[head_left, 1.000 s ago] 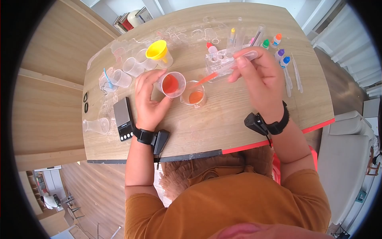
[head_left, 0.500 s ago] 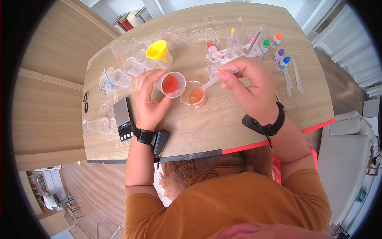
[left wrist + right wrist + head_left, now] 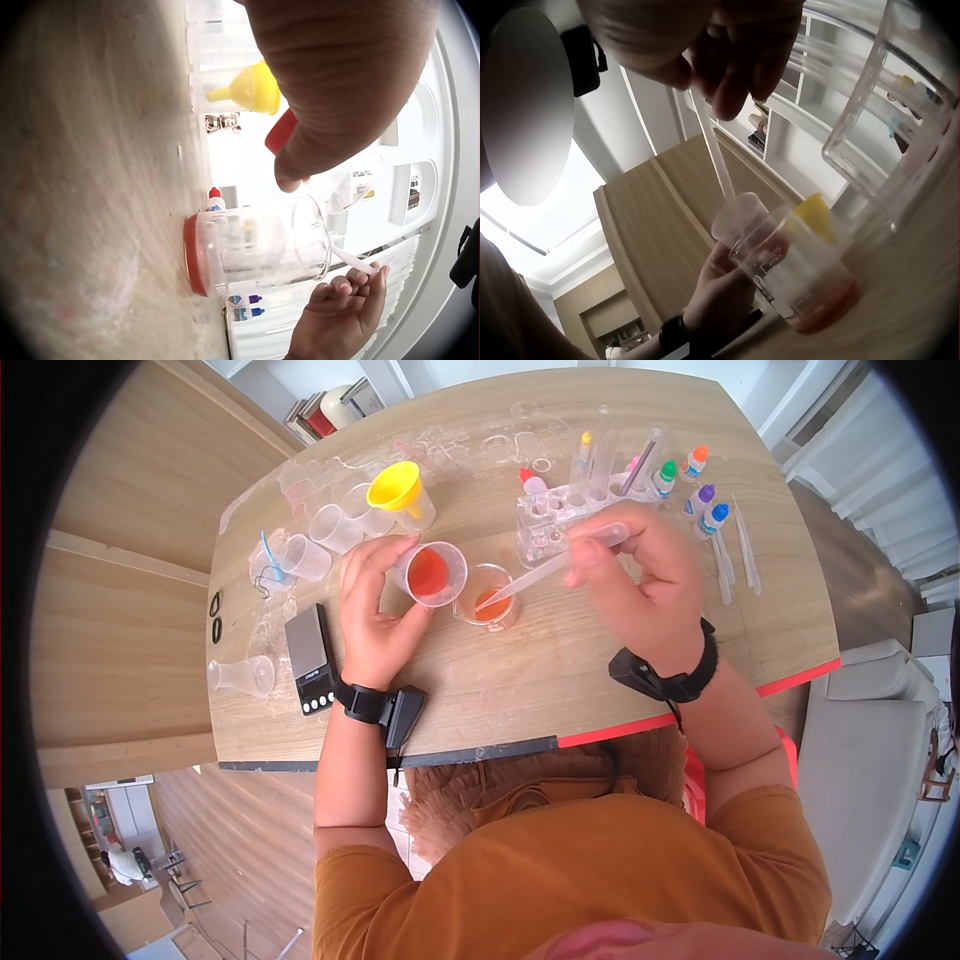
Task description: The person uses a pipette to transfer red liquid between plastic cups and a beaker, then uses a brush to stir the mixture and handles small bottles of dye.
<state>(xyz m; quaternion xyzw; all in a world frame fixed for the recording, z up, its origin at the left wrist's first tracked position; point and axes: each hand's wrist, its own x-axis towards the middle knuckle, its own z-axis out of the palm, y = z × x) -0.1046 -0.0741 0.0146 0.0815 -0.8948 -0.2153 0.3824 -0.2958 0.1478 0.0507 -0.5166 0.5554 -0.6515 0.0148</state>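
Pipette, slender, pale and translucent, is pinched by its upper end between the thumb and bent fingers of the right hand. Its stem is slanted down toward the left, with the tapered tip over the mouth of a clear glass beaker; whether liquid is touched by the tip cannot be told. The beaker is stood upright on the table, and a shallow orange-red layer is held at its bottom. Just beside it, a translucent plastic cup is gripped, tilted, between the thumb and fingers of the left hand; a deeper red-orange liquid is seen inside. Beyond the beaker, a clear test tube rack is noted, with a yellow funnel set in another cup further left. Near the left forearm, a black scale is placed.
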